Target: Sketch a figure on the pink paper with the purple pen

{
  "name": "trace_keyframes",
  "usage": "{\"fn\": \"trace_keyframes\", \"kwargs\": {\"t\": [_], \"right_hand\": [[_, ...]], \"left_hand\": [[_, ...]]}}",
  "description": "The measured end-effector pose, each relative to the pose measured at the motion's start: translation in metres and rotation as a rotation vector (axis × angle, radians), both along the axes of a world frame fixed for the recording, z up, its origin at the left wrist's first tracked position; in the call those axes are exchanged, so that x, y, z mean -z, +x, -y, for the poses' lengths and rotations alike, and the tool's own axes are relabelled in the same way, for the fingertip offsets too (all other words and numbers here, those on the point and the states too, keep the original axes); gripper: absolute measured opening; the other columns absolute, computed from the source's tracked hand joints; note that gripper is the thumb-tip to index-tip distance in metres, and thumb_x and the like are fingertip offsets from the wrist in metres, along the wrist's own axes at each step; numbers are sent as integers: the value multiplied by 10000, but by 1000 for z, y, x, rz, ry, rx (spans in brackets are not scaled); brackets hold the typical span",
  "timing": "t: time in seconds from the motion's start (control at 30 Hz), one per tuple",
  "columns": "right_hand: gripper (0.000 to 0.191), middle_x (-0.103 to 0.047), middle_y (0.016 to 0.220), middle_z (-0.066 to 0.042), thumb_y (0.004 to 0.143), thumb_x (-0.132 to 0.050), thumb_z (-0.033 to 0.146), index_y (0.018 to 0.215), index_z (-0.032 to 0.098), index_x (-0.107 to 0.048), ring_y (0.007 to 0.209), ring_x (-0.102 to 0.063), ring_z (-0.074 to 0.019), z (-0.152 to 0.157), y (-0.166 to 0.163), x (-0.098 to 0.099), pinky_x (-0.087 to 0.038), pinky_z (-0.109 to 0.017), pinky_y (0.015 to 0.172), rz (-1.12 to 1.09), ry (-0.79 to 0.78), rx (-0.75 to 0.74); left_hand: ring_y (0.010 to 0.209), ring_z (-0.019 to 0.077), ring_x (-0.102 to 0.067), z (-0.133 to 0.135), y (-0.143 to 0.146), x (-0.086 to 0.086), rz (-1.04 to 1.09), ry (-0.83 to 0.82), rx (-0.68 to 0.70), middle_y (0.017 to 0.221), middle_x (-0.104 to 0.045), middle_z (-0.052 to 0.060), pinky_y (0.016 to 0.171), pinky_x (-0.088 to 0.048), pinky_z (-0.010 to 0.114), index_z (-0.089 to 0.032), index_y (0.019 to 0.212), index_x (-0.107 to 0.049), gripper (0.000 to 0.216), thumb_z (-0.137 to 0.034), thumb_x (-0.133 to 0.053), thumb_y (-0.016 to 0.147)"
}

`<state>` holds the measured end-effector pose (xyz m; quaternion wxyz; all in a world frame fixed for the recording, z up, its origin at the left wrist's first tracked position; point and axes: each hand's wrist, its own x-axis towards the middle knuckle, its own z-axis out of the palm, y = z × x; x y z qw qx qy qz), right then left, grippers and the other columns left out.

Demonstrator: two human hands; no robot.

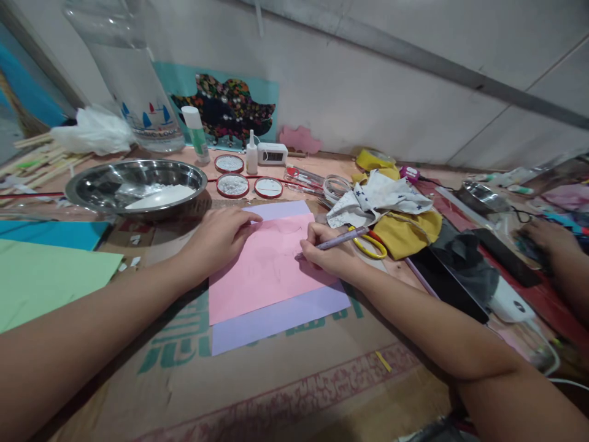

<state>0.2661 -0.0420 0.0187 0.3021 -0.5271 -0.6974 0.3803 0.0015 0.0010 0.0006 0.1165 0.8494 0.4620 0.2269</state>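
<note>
A pink paper sheet point(264, 267) lies on a larger lilac sheet point(276, 316) on the cardboard-covered table. My left hand point(221, 236) rests flat on the pink sheet's upper left corner, fingers stretched out. My right hand point(324, 252) is closed around a purple pen point(343, 238), its tip touching the pink sheet near the right edge. Faint drawn lines show on the pink paper.
A steel bowl point(135, 184) with white powder stands at back left, beside three red-rimmed lids point(232, 184), a glue bottle point(251, 153) and a large plastic bottle point(133, 80). Yellow scissors point(370, 244) and cloths point(381, 193) lie to the right. Another person's hand point(547, 239) works at far right. Green paper point(46, 279) lies at left.
</note>
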Motion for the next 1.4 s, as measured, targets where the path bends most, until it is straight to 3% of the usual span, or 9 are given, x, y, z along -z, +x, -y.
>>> {"fn": "trace_keyframes", "kwargs": {"t": [1.4], "right_hand": [[270, -526, 462, 75, 855, -594, 373, 701, 263, -401, 385, -487, -107, 2, 0, -1, -337, -214, 403, -31, -34, -2]], "left_hand": [[991, 302, -681, 2, 1, -2, -3, -2, -16, 1032, -754, 99, 911, -470, 452, -223, 1213, -748, 356, -350, -483, 1013]]}}
